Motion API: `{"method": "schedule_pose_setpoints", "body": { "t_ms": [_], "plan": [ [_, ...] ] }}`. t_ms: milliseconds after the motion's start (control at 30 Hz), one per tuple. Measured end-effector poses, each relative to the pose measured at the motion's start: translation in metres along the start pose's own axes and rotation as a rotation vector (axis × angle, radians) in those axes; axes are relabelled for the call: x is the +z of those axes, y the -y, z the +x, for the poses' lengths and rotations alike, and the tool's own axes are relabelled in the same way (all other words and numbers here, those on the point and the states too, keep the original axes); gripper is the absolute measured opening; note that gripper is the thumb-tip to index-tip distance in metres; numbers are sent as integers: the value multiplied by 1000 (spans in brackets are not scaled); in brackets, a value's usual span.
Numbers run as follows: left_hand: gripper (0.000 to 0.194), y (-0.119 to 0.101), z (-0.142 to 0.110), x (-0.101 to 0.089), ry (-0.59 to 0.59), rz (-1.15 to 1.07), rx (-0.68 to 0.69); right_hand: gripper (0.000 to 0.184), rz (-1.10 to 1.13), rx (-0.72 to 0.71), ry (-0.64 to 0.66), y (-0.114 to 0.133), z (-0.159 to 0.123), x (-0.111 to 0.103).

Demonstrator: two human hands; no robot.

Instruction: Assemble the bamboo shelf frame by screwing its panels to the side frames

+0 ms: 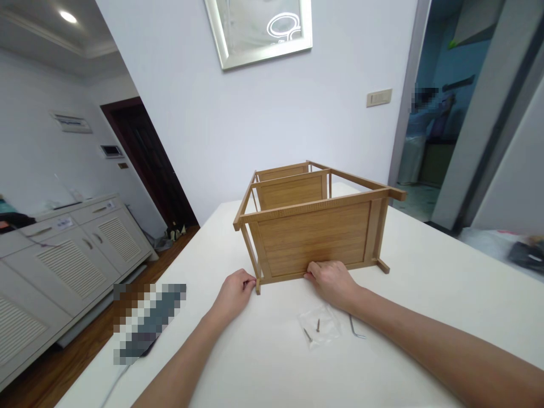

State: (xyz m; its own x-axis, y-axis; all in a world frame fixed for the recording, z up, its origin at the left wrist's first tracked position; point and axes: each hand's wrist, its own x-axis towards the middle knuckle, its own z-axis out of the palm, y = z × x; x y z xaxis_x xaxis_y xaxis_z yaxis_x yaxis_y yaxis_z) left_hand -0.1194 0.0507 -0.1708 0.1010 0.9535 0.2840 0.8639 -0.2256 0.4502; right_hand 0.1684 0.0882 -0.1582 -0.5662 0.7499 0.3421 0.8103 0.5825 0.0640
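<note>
A wooden shelf rack point(314, 235) lies on its side on the white table, its panels upright. My left hand point(236, 292) is closed in a pinch at the end of the rack's near left leg; whatever is between the fingertips is hidden. My right hand point(334, 280) is curled against the lower rail of the nearest panel and holds it. Below that hand lies a clear plastic bag point(329, 320) with two screws point(318, 325) on it or in it. A hex key point(353, 328) lies partly under my right forearm.
A blurred-out flat device point(155, 320) with a white cable lies at the table's left edge. The white table point(263, 362) meets the wall behind the rack. White cabinets point(80, 249) stand to the left. Through the doorway at right, a person point(419, 130) stands in another room.
</note>
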Motion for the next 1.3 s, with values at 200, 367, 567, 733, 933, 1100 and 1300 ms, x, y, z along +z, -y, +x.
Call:
{"method": "schedule_pose_setpoints", "body": {
  "t_ms": [200,367,567,733,933,1100,1300],
  "plan": [
    [23,-1,2,3,-25,18,-32,22,1,-4,16,1,1,-2],
    [22,-2,1,4,-38,49,-37,21,4,-3,30,2,1,-4],
    [21,-1,0,2,-34,49,-32,22,9,-12,31,3,-1,-5],
    [26,1,-2,-4,3,-24,-5,22,6,-11,23,2,-1,-6],
    [23,-4,-2,-2,-18,-92,-94,22,-4,0,21,2,-2,-4],
    [20,-5,3,2,-42,-107,-163,21,-2,7,20,3,0,-5],
    [18,-4,3,1,-35,-149,-183,21,-9,15,6,3,-1,-7]
  ]
}}
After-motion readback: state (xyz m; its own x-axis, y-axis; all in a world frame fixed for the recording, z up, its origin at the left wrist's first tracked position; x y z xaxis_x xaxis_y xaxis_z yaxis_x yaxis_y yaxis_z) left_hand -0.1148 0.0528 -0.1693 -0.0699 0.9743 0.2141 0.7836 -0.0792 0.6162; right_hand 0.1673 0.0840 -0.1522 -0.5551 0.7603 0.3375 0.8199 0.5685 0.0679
